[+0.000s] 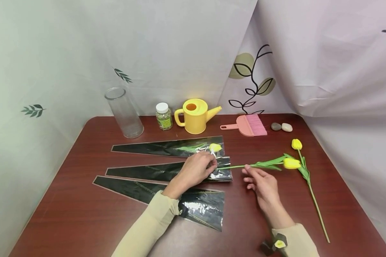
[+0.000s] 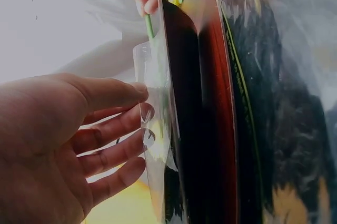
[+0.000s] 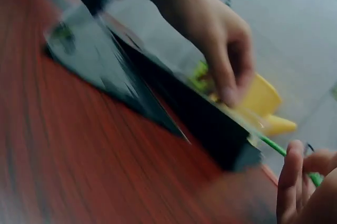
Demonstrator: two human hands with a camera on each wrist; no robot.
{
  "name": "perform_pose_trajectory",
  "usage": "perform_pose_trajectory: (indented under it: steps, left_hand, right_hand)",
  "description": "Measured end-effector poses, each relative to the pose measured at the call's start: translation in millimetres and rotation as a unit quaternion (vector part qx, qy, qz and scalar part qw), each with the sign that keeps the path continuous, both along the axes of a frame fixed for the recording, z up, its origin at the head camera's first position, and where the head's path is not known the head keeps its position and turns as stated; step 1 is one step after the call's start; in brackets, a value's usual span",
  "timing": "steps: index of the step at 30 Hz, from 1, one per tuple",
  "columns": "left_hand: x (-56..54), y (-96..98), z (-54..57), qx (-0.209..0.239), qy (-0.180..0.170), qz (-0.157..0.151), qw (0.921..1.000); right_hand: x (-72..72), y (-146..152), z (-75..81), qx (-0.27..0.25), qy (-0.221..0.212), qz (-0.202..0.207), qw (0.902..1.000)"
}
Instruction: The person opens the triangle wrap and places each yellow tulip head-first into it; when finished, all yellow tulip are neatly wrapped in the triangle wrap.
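My left hand (image 1: 197, 166) pinches the clear film (image 2: 152, 69) at the wide end of the middle black-backed flower sleeve (image 1: 141, 170). The film stands apart from the dark backing in the left wrist view. With thumb and fingers, my right hand (image 1: 263, 185) pinches the green stem of a yellow artificial tulip (image 1: 291, 163). Its bloom points right and its stem's lower end reaches into the sleeve's mouth. Above lies another sleeve (image 1: 148, 147) with a yellow tulip (image 1: 215, 147) inside. A third, flat sleeve (image 1: 206, 207) lies below, partly under my left forearm.
Another tulip (image 1: 315, 200) lies at the right. Along the back stand a clear glass vase (image 1: 125, 114), a white-capped jar (image 1: 164, 117) and a yellow watering can (image 1: 195, 119). A pink brush with dustpan (image 1: 247, 125) and two stones (image 1: 281, 127) lie further right.
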State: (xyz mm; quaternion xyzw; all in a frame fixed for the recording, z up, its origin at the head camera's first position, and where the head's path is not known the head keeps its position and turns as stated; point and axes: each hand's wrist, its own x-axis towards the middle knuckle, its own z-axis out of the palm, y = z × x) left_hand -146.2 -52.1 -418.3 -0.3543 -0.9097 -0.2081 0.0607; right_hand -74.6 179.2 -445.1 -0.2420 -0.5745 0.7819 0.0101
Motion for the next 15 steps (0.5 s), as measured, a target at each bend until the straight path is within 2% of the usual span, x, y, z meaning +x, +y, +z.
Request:
perform_pose_trajectory:
  steps: [5, 9, 12, 15]
  left_hand:
    - [0.1, 0.2, 1.1, 0.001, -0.005, 0.004, 1.0000]
    - [0.6, 1.6, 0.9, -0.010, -0.011, 0.001, 0.9999]
    - [0.8, 2.3, 0.2, -0.018, -0.006, -0.002, 0.9998]
    - [1.1, 2.3, -0.6, -0.024, 0.001, -0.008, 0.9997]
  right_hand:
    - [-4.5, -22, -0.4, 0.037, -0.054, 0.031, 0.9974]
    - [-5.4, -27, 1.6, 0.043, -0.072, 0.075, 0.9936]
    - [-2.3, -21, 2.2, 0.052, -0.063, 0.138, 0.9871]
    - [4.1, -8, 1.9, 0.101, -0.017, 0.194, 0.9756]
